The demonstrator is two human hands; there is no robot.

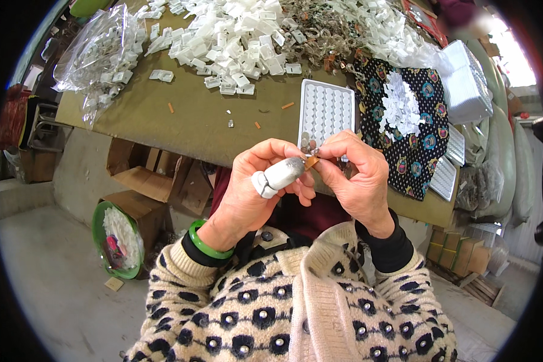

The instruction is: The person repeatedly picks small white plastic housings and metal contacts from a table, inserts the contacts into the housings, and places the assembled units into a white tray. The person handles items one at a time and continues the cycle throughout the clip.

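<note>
Both hands meet in front of my chest at the table's near edge. My left hand (240, 182) is closed in a pinch, its thumb wrapped in a white cover (276, 177) with a grey, dirty tip. Between its fingertips and those of my right hand (363, 178) is a small orange-brown strip (311, 162); the fingers hide part of it. Just beyond them lies a white tray (327, 107) with rows of small pockets. Some small round dark pieces (308, 143) rest at its near end, partly covered by my fingers.
A large heap of white plastic cases (238, 39) covers the table's far side, beside brownish clear parts (320, 30). A clear bag of parts (102, 54) lies far left. White slips (401, 105) sit on patterned black cloth (428, 130); stacked trays (467, 81) stand right.
</note>
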